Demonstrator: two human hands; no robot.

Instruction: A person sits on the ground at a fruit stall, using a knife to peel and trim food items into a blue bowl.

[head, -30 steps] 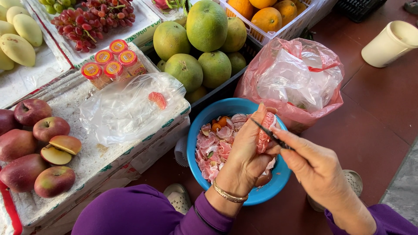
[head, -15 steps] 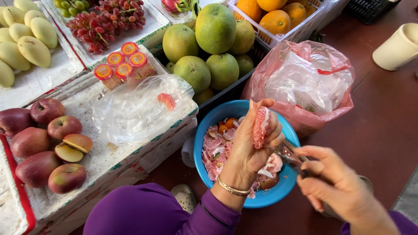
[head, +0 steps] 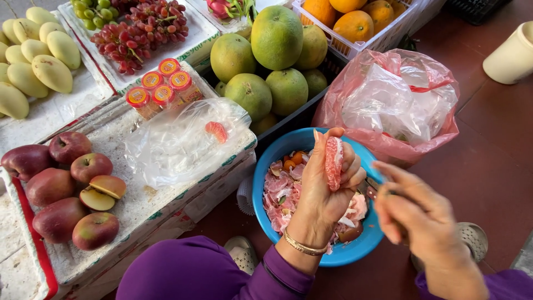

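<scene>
My left hand [head: 319, 194] holds a peeled pink pomelo segment [head: 333, 155] upright between thumb and fingers, above a blue bowl [head: 260, 189]. The bowl is full of pink peel scraps [head: 282, 194]. My right hand [head: 422, 222] is blurred at the bowl's right edge, a short way from the segment. It grips a small knife [head: 371, 186], of which only a dark bit shows beside the fingers. Purple sleeves cover both of my arms, and a gold bangle sits on my left wrist.
A pink plastic bag [head: 388, 100] lies behind the bowl. Left of it are a clear bag [head: 177, 144] holding one segment, green pomelos [head: 276, 36], apples [head: 66, 183], grapes [head: 139, 33], mangoes [head: 41, 55] and oranges [head: 355, 22]. A cream cup [head: 513, 55] stands far right.
My left hand raised and turned the segment upright over the bowl. My right hand drew the knife away from it, down and to the right.
</scene>
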